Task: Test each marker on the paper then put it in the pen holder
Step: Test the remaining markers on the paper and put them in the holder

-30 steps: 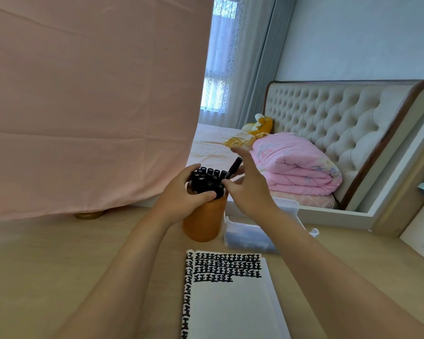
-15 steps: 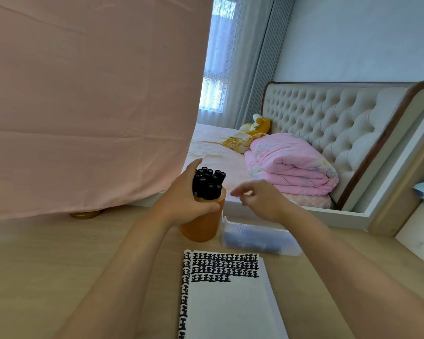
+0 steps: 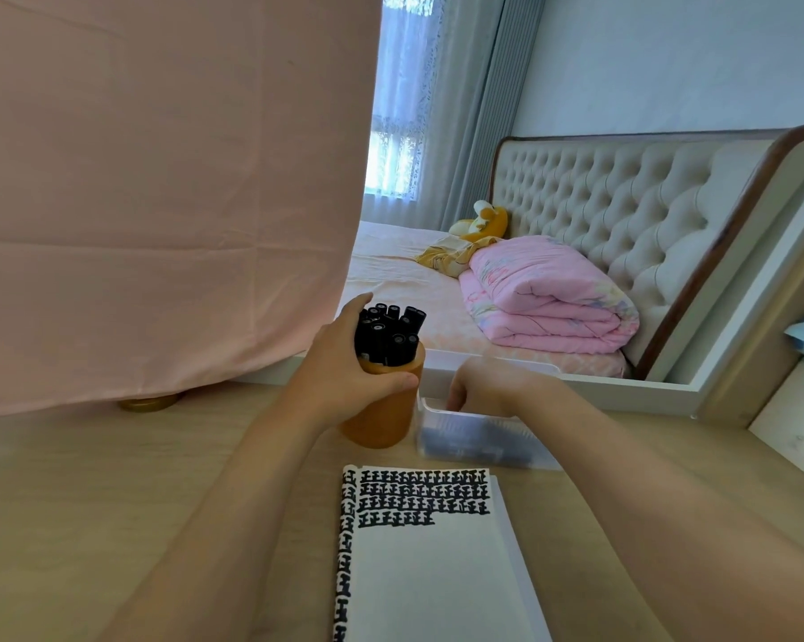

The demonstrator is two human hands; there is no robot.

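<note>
An orange cylindrical pen holder (image 3: 386,419) stands on the wooden desk, packed with several black markers (image 3: 388,333). My left hand (image 3: 344,368) wraps around the holder's upper part. To its right lies a clear plastic box (image 3: 478,440) with dark markers inside. My right hand (image 3: 481,386) reaches down into that box; its fingers are hidden behind the rim, so what they touch cannot be seen. A white paper pad (image 3: 430,567) with rows of black test marks along its top and left edge lies in front of me.
A pink cloth (image 3: 159,178) hangs over the desk's back left, with a gold round base (image 3: 149,403) under it. Beyond the desk is a bed with a folded pink quilt (image 3: 548,294). Bare wooden desk (image 3: 89,502) lies to the left.
My right hand let go of a black marker into the holder, then moved right and down into the clear box. My left hand stayed on the holder.
</note>
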